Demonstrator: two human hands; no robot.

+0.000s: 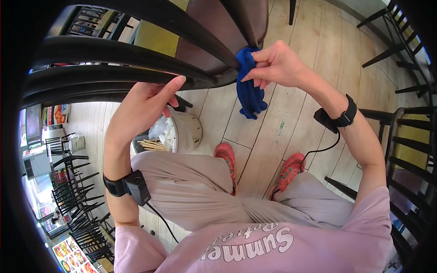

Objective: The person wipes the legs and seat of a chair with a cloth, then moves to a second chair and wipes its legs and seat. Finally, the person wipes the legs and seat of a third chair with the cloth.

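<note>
A black spindle-backed chair with a brown padded seat fills the top of the view. My right hand pinches a blue cloth between thumb and fingers. The cloth lies around the foot of a spindle at the seat's edge, and its loose end hangs down. On the left, my left hand grips a dark spindle of the chair back, thumb on the near side and fingers partly hidden behind it.
Below my left hand stands a whitish bin with white waste and wooden sticks. More black chairs stand at the right, others at the far left. My feet in red shoes rest on the plank-patterned floor.
</note>
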